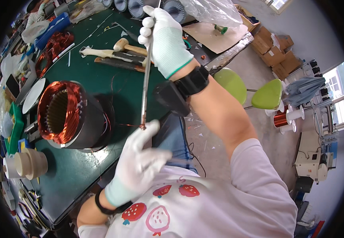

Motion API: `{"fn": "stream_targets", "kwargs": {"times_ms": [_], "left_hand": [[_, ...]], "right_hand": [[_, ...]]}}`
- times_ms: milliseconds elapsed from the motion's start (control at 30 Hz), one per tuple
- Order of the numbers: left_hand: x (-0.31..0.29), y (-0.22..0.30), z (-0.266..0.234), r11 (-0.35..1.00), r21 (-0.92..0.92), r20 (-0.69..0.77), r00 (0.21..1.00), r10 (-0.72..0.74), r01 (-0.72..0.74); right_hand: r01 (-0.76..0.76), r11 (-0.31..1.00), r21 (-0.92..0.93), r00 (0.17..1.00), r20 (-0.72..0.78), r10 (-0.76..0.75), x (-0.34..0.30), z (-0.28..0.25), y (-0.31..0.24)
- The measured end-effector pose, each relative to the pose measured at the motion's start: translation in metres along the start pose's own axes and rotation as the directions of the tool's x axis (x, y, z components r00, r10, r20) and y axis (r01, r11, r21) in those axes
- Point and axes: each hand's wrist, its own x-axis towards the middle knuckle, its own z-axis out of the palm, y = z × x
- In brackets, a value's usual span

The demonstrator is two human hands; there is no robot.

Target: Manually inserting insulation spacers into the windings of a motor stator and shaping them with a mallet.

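Note:
My right hand [166,43], in a white glove with a green cuff, is closed round a long thin metal rod [146,85] held nearly upright over the table edge. Copper-coloured wire shows at the rod's lower end. Beside that end is my gloved left hand [130,164], its fingers apart and partly smeared by motion; one fingertip is at or very near the rod tip. To the left, a motor stator [94,119] with a thick ring of copper windings [67,131] lies on its side on the green table [67,174]. A thin wire runs from it toward the rod's end.
A wooden mallet [130,47] and dark-handled tools [118,63] lie beyond the stator. Beige stepped cylinders [31,163] stand at the left. Several grey cores [174,11] line the far edge. Green chairs [267,94], copper wire spools [281,118] and cardboard boxes [273,55] are at the right.

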Motion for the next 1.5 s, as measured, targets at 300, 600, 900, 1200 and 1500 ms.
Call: {"fn": "stream_targets", "kwargs": {"times_ms": [300,600,900,1200,1500], "left_hand": [[0.048,0.007,0.038,0.566,-0.783,-0.035,0.891,-0.453,0.257],[0.048,0.013,0.027,0.839,-0.424,-0.023,0.922,-0.386,0.341],[-0.011,0.004,-0.046,0.990,0.076,-0.014,0.993,0.120,-0.118],[-0.039,-0.031,-0.104,0.227,0.961,-0.244,0.880,0.408,0.161],[-0.040,-0.043,-0.116,0.256,0.966,-0.143,0.907,0.396,0.040]], "right_hand": [[0.263,0.945,-0.193,0.964,0.079,-0.253,-0.009,0.028,0.016],[0.801,-0.071,-0.595,0.382,0.599,-0.704,-0.015,0.023,0.028],[0.582,0.541,-0.607,0.811,0.481,-0.332,-0.066,-0.013,-0.011],[-0.127,0.572,-0.811,0.851,0.208,0.483,-0.158,-0.047,-0.002],[0.586,0.154,-0.796,0.630,0.566,0.531,-0.160,-0.041,-0.024]]}}
